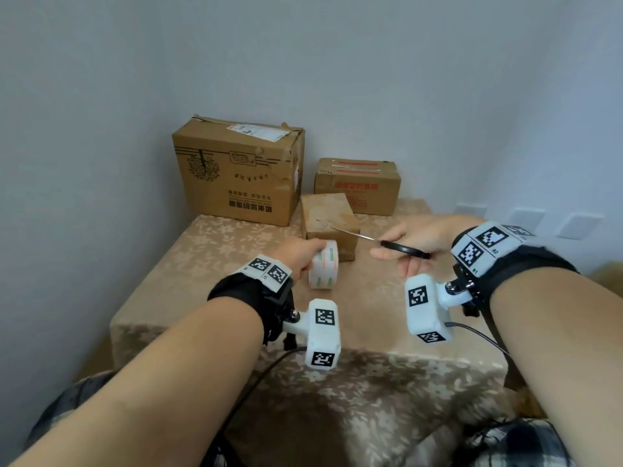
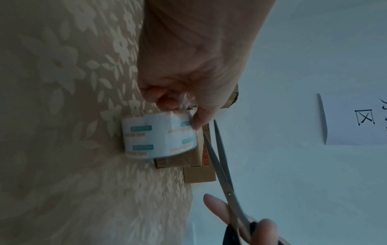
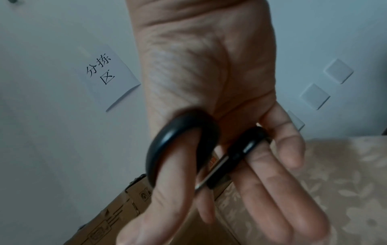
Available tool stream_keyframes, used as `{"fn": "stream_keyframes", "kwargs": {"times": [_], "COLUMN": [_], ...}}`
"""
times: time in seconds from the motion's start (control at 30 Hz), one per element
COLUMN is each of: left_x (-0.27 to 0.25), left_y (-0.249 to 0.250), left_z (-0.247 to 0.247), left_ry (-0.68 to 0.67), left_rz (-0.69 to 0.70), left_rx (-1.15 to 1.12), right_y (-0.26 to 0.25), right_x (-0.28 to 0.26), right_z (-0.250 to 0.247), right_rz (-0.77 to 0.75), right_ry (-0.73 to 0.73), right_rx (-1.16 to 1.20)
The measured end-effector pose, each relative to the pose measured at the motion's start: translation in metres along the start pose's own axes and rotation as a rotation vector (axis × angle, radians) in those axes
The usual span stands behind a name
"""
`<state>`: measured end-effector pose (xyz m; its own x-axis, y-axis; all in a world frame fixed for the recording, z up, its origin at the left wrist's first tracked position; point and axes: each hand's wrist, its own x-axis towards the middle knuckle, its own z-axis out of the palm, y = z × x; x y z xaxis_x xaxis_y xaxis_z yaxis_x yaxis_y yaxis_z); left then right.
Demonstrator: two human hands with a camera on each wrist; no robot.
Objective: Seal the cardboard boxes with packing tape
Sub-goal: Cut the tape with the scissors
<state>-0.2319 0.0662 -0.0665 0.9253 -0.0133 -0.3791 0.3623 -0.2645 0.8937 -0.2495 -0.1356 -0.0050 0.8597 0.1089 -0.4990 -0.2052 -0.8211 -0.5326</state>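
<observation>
Head view: left hand (image 1: 296,252) grips the tape (image 1: 324,264) on the bench (image 1: 202,264), hiding part of it. Right hand (image 1: 414,244) grips scissors (image 1: 381,240), their tips lost against the small box (image 1: 328,214) behind the tape.

The head view looks forward and down from above both forearms onto the surface (image 1: 209,264), taking in the wall corner behind. The left wrist view sits close behind the left hand (image 2: 188,63), rolled sideways so the surface fills its left half and the wall its right. The right wrist view looks along the right hand (image 3: 209,82) from very near. All three share the scissors (image 1: 387,244), the boxes and the patterned cloth.
</observation>
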Motion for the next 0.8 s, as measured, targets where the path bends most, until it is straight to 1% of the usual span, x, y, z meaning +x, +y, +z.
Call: {"fn": "stream_keyframes", "kwargs": {"times": [0.1, 0.17, 0.23, 0.33, 0.57, 0.7, 0.8], "left_x": [0.0, 0.004, 0.007, 0.006, 0.006, 0.01, 0.012], "left_y": [0.002, 0.003, 0.003, 0.005, 0.003, 0.001, -0.001], "left_z": [-0.006, -0.014, -0.023, -0.033, -0.045, -0.05, -0.054], "left_ry": [0.028, 0.047, 0.071, 0.089, 0.112, 0.128, 0.111], "left_rz": [0.054, 0.079, 0.093, 0.099, 0.088, 0.067, 0.094], "left_rx": [0.079, 0.082, 0.083, 0.165, 0.174, 0.173, 0.174], "right_y": [0.004, 0.008, 0.007, 0.0, -0.022, -0.03, -0.035], "right_x": [-0.002, 0.003, 0.011, 0.023, 0.042, 0.048, 0.052], "right_z": [-0.004, -0.005, 0.003, 0.017, 0.029, 0.028, 0.029], "right_rz": [0.093, 0.131, 0.133, 0.137, 0.132, 0.113, 0.08], "right_ry": [-0.065, -0.152, -0.226, -0.281, -0.302, -0.308, -0.299], "right_rx": [0.029, 0.01, -0.025, 0.001, -0.133, -0.149, -0.141]}}
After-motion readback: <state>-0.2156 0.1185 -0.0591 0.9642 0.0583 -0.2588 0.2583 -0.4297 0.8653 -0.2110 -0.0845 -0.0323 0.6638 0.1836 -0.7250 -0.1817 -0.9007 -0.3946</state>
